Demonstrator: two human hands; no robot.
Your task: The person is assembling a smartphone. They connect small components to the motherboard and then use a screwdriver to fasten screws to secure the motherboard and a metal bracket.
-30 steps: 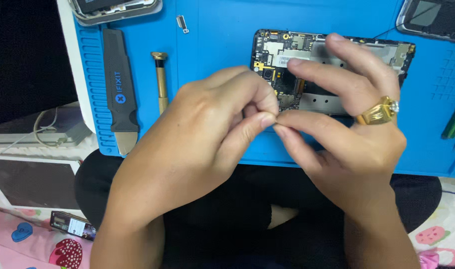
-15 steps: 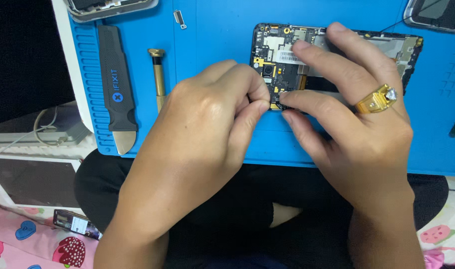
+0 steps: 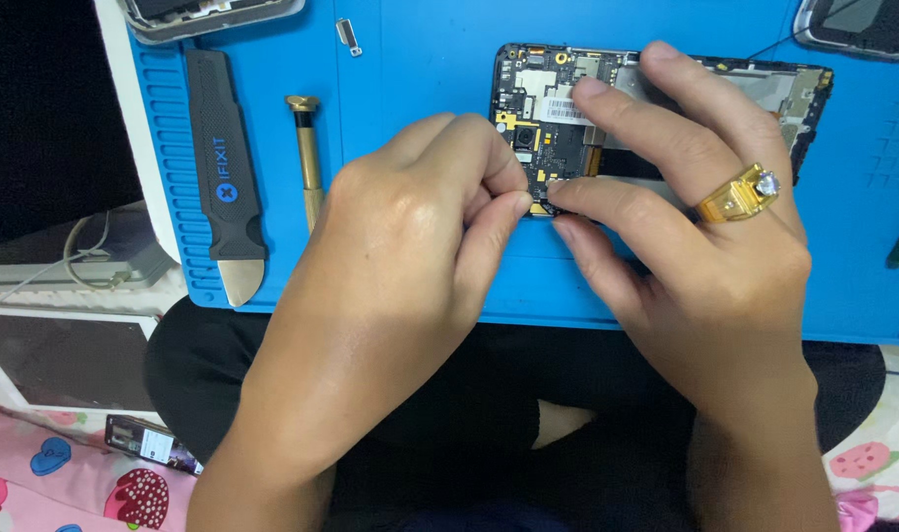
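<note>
An opened phone [image 3: 553, 108] with its circuit board bare lies on the blue work mat [image 3: 420, 59]. My left hand [image 3: 410, 236] has its fingers curled, the thumb and forefinger pinched at the phone's lower left edge. What it pinches is too small to see. My right hand [image 3: 696, 236], with a gold ring, rests its fingers across the phone and steadies it, its thumb meeting the left hand's fingertips.
A black pry tool with a metal blade [image 3: 228, 187] and a brass-handled screwdriver [image 3: 306, 148] lie on the mat's left part. A small metal part [image 3: 348, 36] lies near the top. Other phone parts sit at the top left [image 3: 203, 15] and top right [image 3: 863, 30].
Both hands have shifted from the mat's near side up to the phone's lower left edge. The pinch stays closed throughout.
</note>
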